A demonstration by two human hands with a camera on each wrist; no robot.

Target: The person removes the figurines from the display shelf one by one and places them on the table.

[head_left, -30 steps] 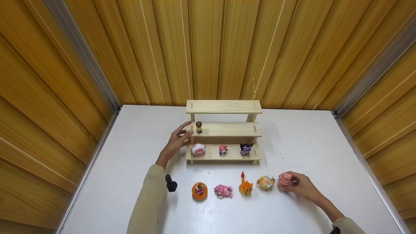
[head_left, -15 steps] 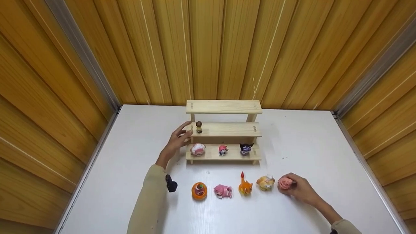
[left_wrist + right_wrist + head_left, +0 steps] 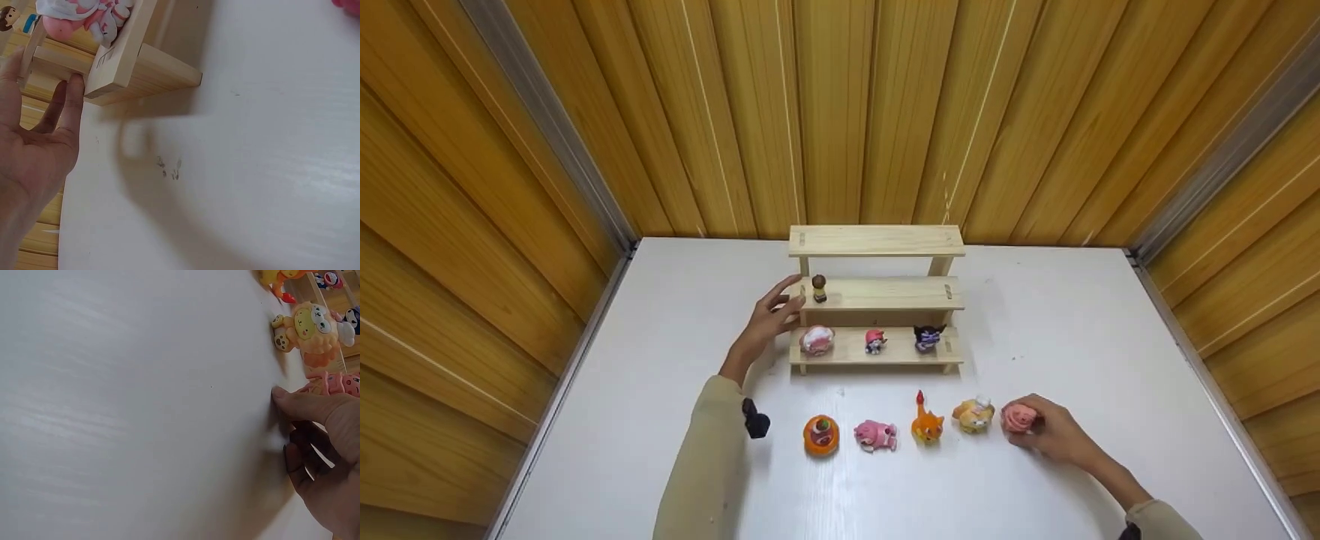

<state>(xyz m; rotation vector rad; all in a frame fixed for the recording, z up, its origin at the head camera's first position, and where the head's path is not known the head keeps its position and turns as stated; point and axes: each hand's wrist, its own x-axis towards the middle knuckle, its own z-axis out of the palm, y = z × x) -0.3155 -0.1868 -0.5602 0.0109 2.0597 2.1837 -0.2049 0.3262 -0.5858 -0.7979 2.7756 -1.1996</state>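
My left hand (image 3: pixel 765 328) grips the left end of a three-tier wooden display shelf (image 3: pixel 885 295), its thumb and fingers around the middle board's end in the left wrist view. A pink swirl-shaped figurine (image 3: pixel 1018 418) is pinched between thumb and fingers of my right hand (image 3: pixel 1057 433), at the right end of a row of toys. Beside it sits a yellow lion-like figurine (image 3: pixel 315 329) with a white hat. The right wrist view shows the fingertips close to the tabletop, with the palm side partly covering the pink figurine.
Leftward along the row are an orange figurine (image 3: pixel 928 427) with a red-tipped tail, a pink bear-like figurine (image 3: pixel 875 435) and a round orange figurine (image 3: pixel 820 436). The bottom tier bears three figurines; a brown-haired figurine (image 3: pixel 819 289) stands on the middle tier. Wood-patterned walls (image 3: pixel 832 112) enclose the white table.
My right hand has shifted slightly toward me and the pink figurine has turned, showing more of its swirled top. The left hand stays on the shelf. The head view has tilted a little.
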